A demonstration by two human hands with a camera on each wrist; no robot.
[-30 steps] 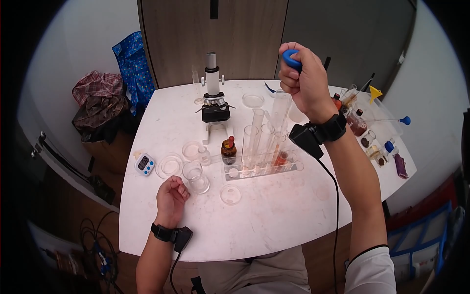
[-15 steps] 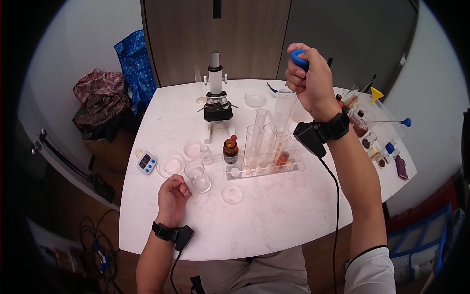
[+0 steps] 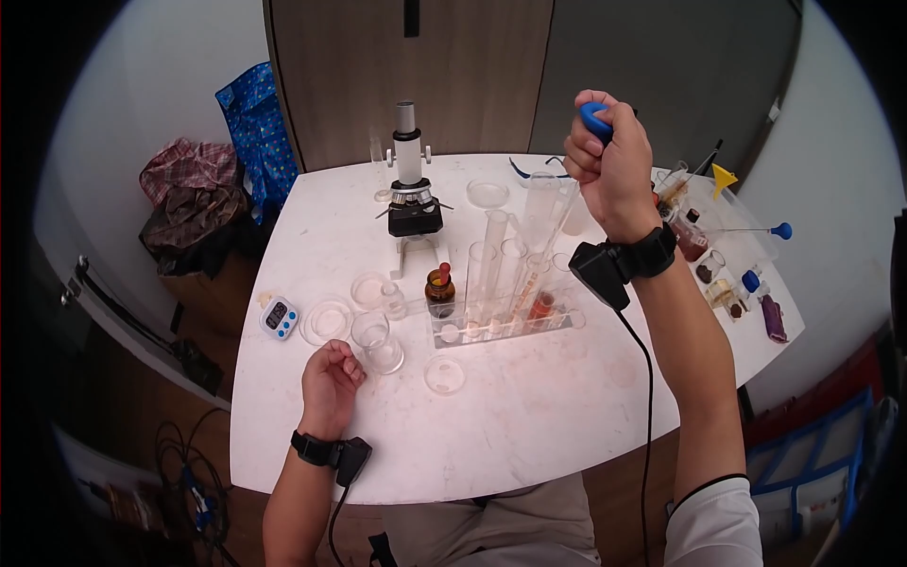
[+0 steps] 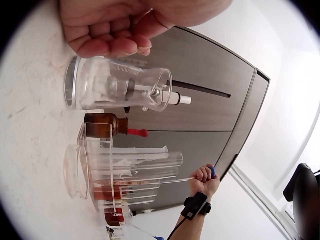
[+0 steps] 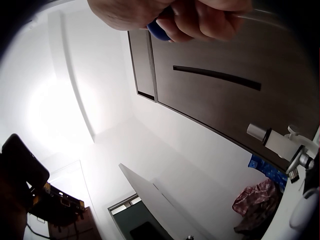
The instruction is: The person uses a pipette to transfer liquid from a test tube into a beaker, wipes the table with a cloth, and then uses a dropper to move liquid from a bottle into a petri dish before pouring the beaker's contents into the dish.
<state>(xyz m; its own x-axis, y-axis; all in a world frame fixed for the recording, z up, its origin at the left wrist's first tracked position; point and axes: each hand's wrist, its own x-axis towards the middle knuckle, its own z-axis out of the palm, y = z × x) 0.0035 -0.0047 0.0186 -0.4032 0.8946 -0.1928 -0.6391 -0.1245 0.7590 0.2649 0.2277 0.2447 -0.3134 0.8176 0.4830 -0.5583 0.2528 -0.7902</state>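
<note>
High over the table's right side, my right hand (image 3: 614, 184) grips a dropper by its blue rubber bulb (image 3: 595, 121), with the thumb on the bulb. Its thin clear tube (image 4: 184, 180) runs down toward the test tubes (image 4: 162, 172) in the left wrist view. Those tubes stand in a clear rack (image 3: 501, 331), one with reddish contents (image 3: 542, 305). My left hand (image 3: 329, 392) rests on the table, fingers loosely curled and holding nothing. Just beside its fingertips stands a clear glass vessel (image 4: 120, 85) with a flared rim.
A microscope (image 3: 411, 189) stands behind the rack. Left of the rack are a brown bottle (image 3: 440, 291) with a red dropper top, petri dishes (image 3: 328, 319) and a timer (image 3: 279, 318). Another dish (image 3: 444, 375) lies in front. Bottles and a yellow funnel (image 3: 724, 180) crowd the right edge.
My right hand has shifted to the right and slightly lower with the dropper. Blue-rimmed glasses at the back show more fully. My left hand stays where it was.
</note>
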